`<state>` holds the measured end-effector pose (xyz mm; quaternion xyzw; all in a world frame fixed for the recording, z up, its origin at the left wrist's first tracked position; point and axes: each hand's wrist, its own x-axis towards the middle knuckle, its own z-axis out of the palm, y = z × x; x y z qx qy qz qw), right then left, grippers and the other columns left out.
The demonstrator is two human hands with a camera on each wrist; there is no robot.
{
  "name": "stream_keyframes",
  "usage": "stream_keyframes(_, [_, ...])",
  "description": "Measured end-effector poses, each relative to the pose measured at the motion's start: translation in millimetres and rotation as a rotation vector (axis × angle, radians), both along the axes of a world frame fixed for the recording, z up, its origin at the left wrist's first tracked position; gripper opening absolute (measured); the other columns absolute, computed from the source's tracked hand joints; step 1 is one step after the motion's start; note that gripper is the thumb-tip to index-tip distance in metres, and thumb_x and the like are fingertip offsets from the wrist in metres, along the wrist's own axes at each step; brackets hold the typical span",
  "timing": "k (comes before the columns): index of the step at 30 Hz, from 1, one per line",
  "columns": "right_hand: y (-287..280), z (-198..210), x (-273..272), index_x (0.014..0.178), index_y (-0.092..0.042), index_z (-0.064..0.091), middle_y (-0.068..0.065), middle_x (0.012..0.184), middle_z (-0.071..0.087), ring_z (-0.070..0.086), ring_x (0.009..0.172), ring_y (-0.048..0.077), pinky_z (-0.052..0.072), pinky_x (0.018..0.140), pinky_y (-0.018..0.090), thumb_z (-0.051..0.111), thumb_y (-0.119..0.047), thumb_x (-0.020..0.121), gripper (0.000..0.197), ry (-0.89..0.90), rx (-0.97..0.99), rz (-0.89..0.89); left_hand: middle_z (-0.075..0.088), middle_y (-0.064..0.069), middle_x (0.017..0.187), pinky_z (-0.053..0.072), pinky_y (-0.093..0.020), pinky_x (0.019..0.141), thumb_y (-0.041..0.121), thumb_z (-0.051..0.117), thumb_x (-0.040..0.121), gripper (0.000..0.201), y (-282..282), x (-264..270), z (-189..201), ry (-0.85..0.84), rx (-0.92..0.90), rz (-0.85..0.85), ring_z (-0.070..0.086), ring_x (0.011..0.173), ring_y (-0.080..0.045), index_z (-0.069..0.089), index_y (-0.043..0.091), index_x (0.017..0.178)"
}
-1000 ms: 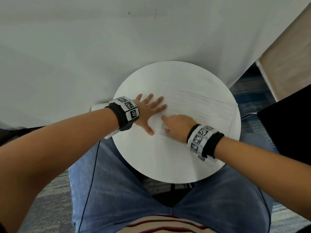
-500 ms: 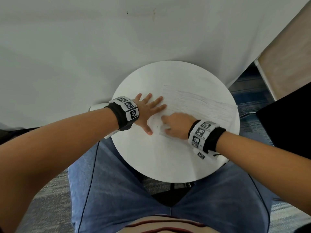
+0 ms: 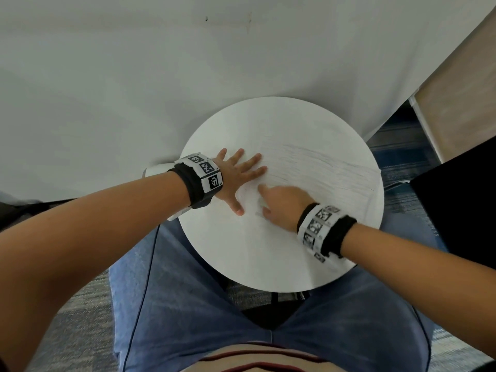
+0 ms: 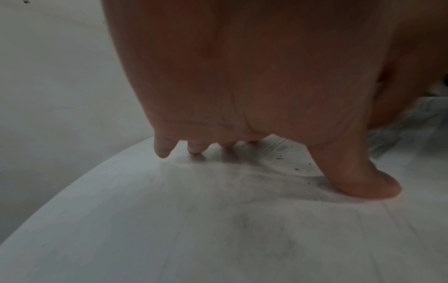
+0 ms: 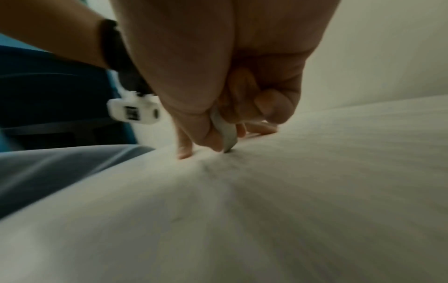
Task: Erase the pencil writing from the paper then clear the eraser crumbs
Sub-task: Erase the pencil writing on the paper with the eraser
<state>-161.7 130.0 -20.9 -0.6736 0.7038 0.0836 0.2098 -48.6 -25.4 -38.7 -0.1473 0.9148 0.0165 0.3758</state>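
Observation:
A white sheet of paper [image 3: 322, 173] with faint pencil lines lies on the round white table [image 3: 241, 251]. My left hand [image 3: 236, 175] lies flat with spread fingers on the paper's left edge, pressing it down. My right hand [image 3: 279, 202] pinches a white eraser [image 5: 225, 130] between thumb and fingers, its tip pressed on the paper just right of my left thumb. Small dark eraser crumbs [image 4: 295, 168] lie on the sheet by my left thumb [image 4: 358, 183]. In the head view the eraser is hidden under my right hand.
The small table stands against a white wall [image 3: 134, 76], over my lap in blue jeans [image 3: 188, 318]. A beige panel [image 3: 461, 89] and a black object [image 3: 461, 205] stand to the right. A thin black cable [image 3: 145, 277] runs down my left thigh.
My right hand with the eraser has shifted back and forth slightly on the paper, a little up and left then back. The left hand has stayed in place.

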Motion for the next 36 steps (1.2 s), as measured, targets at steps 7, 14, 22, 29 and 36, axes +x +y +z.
stream_keyframes(7, [-15, 1, -21, 0.123, -0.018, 0.045, 0.004, 0.1, 0.06, 0.052, 0.08, 0.022, 0.038, 0.065, 0.032, 0.046, -0.037, 0.095, 0.033, -0.05, -0.005, -0.077, -0.036, 0.007, 0.162, -0.001, -0.067, 0.12, 0.081, 0.066, 0.072, 0.131, 1, 0, 3, 0.007, 0.011, 0.01, -0.019, 0.153, -0.038, -0.027, 0.037, 0.155])
stream_keyframes(14, [-9, 1, -10, 0.119, -0.019, 0.046, -0.002, 0.085, 0.05, 0.058, 0.084, 0.026, 0.038, 0.064, 0.031, 0.043, -0.038, 0.097, 0.029, -0.106, 0.094, 0.058, -0.036, 0.007, 0.162, 0.0, -0.067, 0.12, 0.083, 0.065, 0.072, 0.132, 0, -1, 1, -0.004, -0.003, 0.001, -0.019, 0.153, -0.038, -0.028, 0.037, 0.155])
stream_keyframes(22, [11, -2, 4, 0.125, -0.017, 0.04, 0.008, 0.102, 0.06, 0.056, 0.079, 0.027, 0.04, 0.063, 0.033, 0.043, -0.036, 0.098, 0.033, -0.051, 0.1, 0.132, -0.037, 0.007, 0.161, 0.0, -0.067, 0.12, 0.083, 0.064, 0.072, 0.132, 0, -1, 1, -0.007, 0.001, 0.0, -0.02, 0.153, -0.037, -0.029, 0.038, 0.154])
stream_keyframes(29, [-1, 0, -13, 0.126, -0.016, 0.04, 0.005, 0.093, 0.06, 0.058, 0.076, 0.027, 0.041, 0.061, 0.033, 0.04, -0.031, 0.099, 0.031, 0.066, -0.003, 0.019, -0.037, 0.007, 0.161, 0.001, -0.068, 0.12, 0.082, 0.065, 0.072, 0.132, -1, 1, 1, -0.003, 0.007, 0.004, -0.02, 0.153, -0.038, -0.028, 0.038, 0.154])
stream_keyframes(36, [-7, 4, -24, 0.122, -0.017, 0.044, 0.006, 0.095, 0.06, 0.055, 0.076, 0.025, 0.043, 0.063, 0.033, 0.044, -0.036, 0.096, 0.033, 0.008, 0.003, -0.015, -0.037, 0.008, 0.161, 0.002, -0.069, 0.12, 0.082, 0.064, 0.072, 0.131, -2, 0, 0, -0.007, 0.007, 0.005, -0.02, 0.153, -0.038, -0.029, 0.038, 0.154])
